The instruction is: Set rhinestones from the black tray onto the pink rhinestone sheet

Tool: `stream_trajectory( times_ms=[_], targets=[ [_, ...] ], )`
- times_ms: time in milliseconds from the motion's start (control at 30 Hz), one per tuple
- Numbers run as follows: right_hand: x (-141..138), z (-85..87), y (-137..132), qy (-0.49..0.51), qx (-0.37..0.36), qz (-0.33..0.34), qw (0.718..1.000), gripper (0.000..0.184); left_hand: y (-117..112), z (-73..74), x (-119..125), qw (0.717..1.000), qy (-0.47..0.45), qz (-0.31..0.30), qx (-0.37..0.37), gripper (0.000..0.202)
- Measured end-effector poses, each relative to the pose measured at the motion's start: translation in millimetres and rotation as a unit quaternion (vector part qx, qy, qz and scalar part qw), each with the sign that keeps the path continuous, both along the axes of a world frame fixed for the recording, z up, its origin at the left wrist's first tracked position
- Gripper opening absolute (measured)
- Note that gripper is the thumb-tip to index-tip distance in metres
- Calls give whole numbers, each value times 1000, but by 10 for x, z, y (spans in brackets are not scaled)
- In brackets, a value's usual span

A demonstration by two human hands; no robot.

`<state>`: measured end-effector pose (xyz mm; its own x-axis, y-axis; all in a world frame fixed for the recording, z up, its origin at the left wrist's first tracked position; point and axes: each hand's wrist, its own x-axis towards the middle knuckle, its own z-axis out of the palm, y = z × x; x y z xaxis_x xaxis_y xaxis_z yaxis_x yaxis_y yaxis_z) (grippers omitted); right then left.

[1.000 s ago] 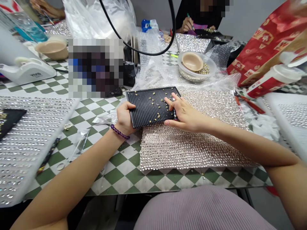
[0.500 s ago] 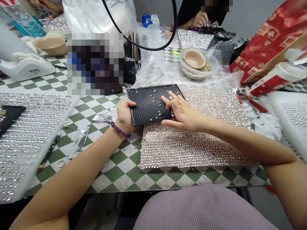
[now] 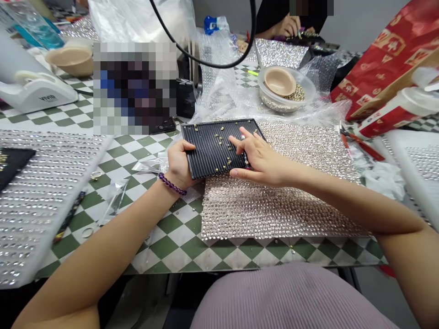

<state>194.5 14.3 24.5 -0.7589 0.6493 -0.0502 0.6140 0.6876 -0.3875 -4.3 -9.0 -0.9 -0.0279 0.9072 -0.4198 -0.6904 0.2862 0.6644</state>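
Green and white checks pattern the table point(image 3: 164, 246), its near edge just beyond the person's ribbed lilac top point(image 3: 274, 297). A sheet point(image 3: 267, 210) closely set with clear stones covers the middle, and its far left part lies beneath a black ridged tray point(image 3: 202, 157). Whether the tray rests on the sheet or is held just above it cannot be told.

The step in hand looks like fingering the gold beads point(image 3: 221, 138) scattered on the tray. They appear loose, so the next touch probably calls for a level, steady tray and light fingertips.

The left hand point(image 3: 179, 164), below a purple bracelet point(image 3: 171, 185), grasps the tray's left end, thumb over the rim and fingers hidden underneath. The right hand point(image 3: 257, 157) is spread over the other end, fingers apart, thumb stretched along the near edge. It clasps nothing that shows; whether its fingertips meet the ridges is unclear.

Farther right are red-handled pliers point(image 3: 366, 148) and a cup point(image 3: 387, 119). Past the tray, a clear tub point(image 3: 274, 104) contains a tan bowl point(image 3: 279, 87) and more beads. At the far side, a co-worker's hand point(image 3: 291, 26) bends over dark work.
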Motion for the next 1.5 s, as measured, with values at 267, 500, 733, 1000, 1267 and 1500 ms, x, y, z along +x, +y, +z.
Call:
stream_trajectory(
  times_ms=[267,500,733,1000,1267,1500],
  targets=[
    [-27,25,0,8,18,-21,1000,52,6,-20,-16,1000,4,-15,6,30],
    [-44,32,-15,-4,29,-15,999,57,-11,13,-10,1000,-2,-16,-4,22],
    [-96,41,-43,-19,51,2,999,62,8,16,7,1000,1,5,-15,27],
    [-97,58,41,-46,69,6,997,68,7,32,18,1000,-4,10,-21,26],
    [-56,92,128,-10,40,2,999,54,31,24,12,1000,-9,4,-8,26],
    [19,198,152,13,30,0,999,52,24,-7,8,1000,-18,-5,19,24]
  ],
)
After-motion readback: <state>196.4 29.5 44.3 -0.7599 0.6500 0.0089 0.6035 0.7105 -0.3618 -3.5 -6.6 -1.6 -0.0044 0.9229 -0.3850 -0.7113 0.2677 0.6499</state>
